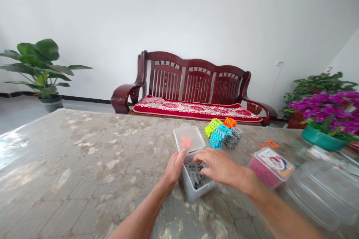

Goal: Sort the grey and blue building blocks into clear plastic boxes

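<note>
Right now, from the head view, the left hand (174, 167) is pressing against the rim of a translucent plastic box (193, 191), though whether it is gripping, I cannot tell. The right hand (221, 166) is arching open, fingers spread apart, over the knobbly grey plastic pieces (195, 175) inside. The box's clear lid (189, 139) is standing open, an orange piece (185, 142) showing through it. Near the far edge of the mottled, glossy tabletop (84, 157), interlocking lime, orange, turquoise and grey block clusters (223, 133) are sitting just beyond the box.
</note>
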The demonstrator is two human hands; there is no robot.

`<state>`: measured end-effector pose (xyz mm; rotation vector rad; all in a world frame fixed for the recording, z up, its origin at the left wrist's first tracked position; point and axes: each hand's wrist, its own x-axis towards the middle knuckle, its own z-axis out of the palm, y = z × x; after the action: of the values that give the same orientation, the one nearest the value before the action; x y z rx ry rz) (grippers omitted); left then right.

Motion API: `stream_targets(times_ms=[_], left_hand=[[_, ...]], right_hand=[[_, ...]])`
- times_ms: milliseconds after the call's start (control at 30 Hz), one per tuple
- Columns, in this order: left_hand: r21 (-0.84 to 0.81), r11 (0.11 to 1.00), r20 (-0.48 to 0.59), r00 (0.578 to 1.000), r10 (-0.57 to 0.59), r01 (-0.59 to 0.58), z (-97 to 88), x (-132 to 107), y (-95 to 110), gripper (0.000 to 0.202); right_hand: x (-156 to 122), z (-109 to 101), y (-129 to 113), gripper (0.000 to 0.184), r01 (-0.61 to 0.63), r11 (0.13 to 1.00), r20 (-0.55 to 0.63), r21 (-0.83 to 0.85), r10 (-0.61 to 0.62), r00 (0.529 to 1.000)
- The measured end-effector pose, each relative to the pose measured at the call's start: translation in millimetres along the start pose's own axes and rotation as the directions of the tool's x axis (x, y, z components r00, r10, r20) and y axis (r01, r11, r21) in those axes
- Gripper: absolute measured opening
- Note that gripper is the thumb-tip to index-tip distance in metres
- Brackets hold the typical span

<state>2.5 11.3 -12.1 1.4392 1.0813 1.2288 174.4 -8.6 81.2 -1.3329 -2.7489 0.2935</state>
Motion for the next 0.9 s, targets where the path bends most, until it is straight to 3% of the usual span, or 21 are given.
stream_targets(times_ms=[167, 367, 600, 767, 833, 900], left_hand=[[0.016, 1.0, -0.023, 1.0, -0.015, 0.015, 0.7, -1.0, 3.2, 0.047], [0.008, 1.0, 0.002, 1.0, -0.021, 0.021, 1.0, -0.4, 3.6, 0.047], [0.028, 0.999, -0.041, 0.998, -0.038, 0.039, 1.8, -1.0, 2.1, 0.047], [-0.042, 0.998, 0.004, 0.999, -0.039, 0.04, 0.7, -0.8, 4.2, 0.049], [-0.097, 0.994, 0.036, 0.999, -0.039, 0.043, 0.0, -1.3, 5.9, 0.052], [-0.144, 0.987, 0.067, 0.996, -0.055, 0.065, -0.2, -1.7, 6.5, 0.055]], right_hand=[[4.7, 0.8, -5.5, 0.021, 0.017, 1.0, 0.08, -0.018, -0.015, 0.997], [10.0, 12.4, -6.2, 0.024, -0.015, 0.996, 0.012, -0.088, 0.016, 1.0], [10.3, 14.3, 3.5, 0.028, 0.078, 0.996, 0.015, 0.037, -0.078, 0.997], [0.5, -0.6, 11.4, 0.022, 0.037, 0.996, -0.187, 0.083, -0.02, 0.982], [-4.0, -10.7, 20.9, 0.019, -0.009, 0.993, -0.308, 0.122, 0.046, 0.95], [-8.0, -21.7, 37.6, 0.016, -0.075, 0.982, -0.443, 0.173, 0.146, 0.884]])
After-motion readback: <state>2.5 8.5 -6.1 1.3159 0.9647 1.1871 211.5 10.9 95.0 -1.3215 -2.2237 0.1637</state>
